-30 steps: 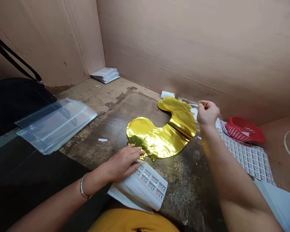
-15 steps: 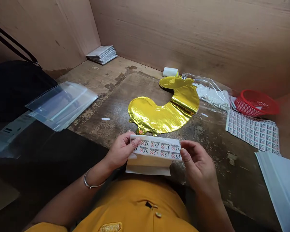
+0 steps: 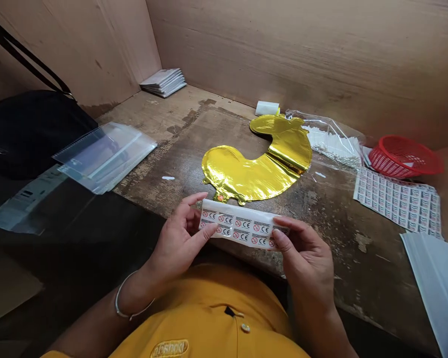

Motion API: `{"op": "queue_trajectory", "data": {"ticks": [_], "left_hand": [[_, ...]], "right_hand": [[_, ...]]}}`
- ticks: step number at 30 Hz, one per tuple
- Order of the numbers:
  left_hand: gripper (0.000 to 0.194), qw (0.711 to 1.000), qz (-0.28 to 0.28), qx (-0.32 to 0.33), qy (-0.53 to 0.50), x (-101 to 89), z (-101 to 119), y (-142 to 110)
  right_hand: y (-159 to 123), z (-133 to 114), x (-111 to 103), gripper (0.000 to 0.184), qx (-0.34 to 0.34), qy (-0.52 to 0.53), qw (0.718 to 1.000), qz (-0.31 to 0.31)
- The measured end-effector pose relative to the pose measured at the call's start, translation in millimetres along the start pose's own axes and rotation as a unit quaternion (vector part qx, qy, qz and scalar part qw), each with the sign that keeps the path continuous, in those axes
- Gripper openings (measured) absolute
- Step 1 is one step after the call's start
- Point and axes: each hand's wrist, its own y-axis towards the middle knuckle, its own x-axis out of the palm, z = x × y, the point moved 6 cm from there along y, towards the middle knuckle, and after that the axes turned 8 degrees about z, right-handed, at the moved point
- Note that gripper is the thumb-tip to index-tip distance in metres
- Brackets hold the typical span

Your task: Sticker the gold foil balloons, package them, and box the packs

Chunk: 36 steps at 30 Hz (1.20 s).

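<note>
Both hands hold a sticker sheet (image 3: 242, 226), a white strip printed with two rows of small CE and red warning-sign labels, above the table's front edge. My left hand (image 3: 181, 228) pinches its left end, thumb on the printed face. At the right end, my right hand (image 3: 304, 253) grips it between thumb and fingers. Just beyond the sheet lies a flat gold foil balloon (image 3: 246, 179), curved and creased across its right part. A small orange dot (image 3: 220, 198) shows on its tab, close to my left fingertips.
Clear plastic sleeves (image 3: 108, 154) lie on the left beside a black bag (image 3: 30, 134). Folded white papers (image 3: 164, 82) are stacked in the far corner. To the right are a bag of white sticks (image 3: 334, 144), a red basket (image 3: 393, 166), another label sheet (image 3: 397, 201) and white sheets (image 3: 438, 283).
My right hand has come back from beside the balloon to the sticker sheet. The sheet, lifted from the table edge, now appears folded into a narrow strip between both hands.
</note>
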Motion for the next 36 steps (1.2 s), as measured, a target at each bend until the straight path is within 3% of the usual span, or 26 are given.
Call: {"op": "queue_trajectory", "data": {"ticks": [3,5,7,10,14,19,22,25,28,30,32,34,36], "left_hand": [[0.073,0.996,-0.023,-0.034,-0.085,6.4,-0.9,-4.8],[0.072,0.990,-0.046,-0.025,-0.130,11.3,1.8,-5.2],[0.054,0.987,-0.058,-0.013,-0.149,14.1,5.5,-3.9],[0.023,0.989,-0.024,-0.011,-0.148,11.5,9.8,1.0],[0.016,0.995,0.026,0.004,-0.100,4.2,14.6,5.7],[0.011,0.997,0.026,0.067,0.025,-1.8,19.2,4.0],[0.002,0.988,0.013,0.130,0.081,-2.6,24.1,2.2],[0.004,0.969,0.034,0.196,0.149,-6.2,31.5,1.7],[0.007,0.950,0.044,0.246,0.186,-10.0,39.4,1.9],[0.010,0.966,-0.012,0.207,0.153,-7.6,36.4,4.6],[0.013,0.987,-0.058,0.112,0.101,-5.0,26.9,8.5],[0.018,0.996,-0.059,0.024,0.058,-4.2,17.1,12.0],[0.021,0.998,-0.052,-0.019,0.028,-2.3,10.9,14.5]], "right_hand": [[-0.5,-0.3,1.6,0.021,0.008,0.013,1.000,-0.013],[-1.0,-1.7,3.1,0.023,0.011,0.013,0.999,-0.029],[-1.5,-3.8,3.7,0.024,0.011,0.004,0.999,-0.039],[-3.5,-7.9,3.9,0.024,0.000,-0.024,0.999,-0.044],[-7.5,-15.8,2.5,0.018,-0.048,-0.068,0.996,-0.021],[-8.8,-19.7,0.2,0.020,-0.074,-0.145,0.987,-0.001],[-7.3,-22.6,-0.1,0.013,-0.085,-0.190,0.978,-0.014],[-6.5,-30.3,0.0,0.003,-0.120,-0.219,0.968,-0.027],[-6.5,-38.4,0.3,0.004,-0.162,-0.218,0.962,-0.035],[-4.9,-35.6,1.0,0.004,-0.140,-0.188,0.971,-0.056],[-1.8,-25.3,2.0,0.006,-0.077,-0.148,0.983,-0.083],[2.2,-11.9,1.9,0.009,-0.011,-0.114,0.989,-0.093],[5.8,1.4,2.3,0.014,0.044,-0.088,0.990,-0.098]]}}
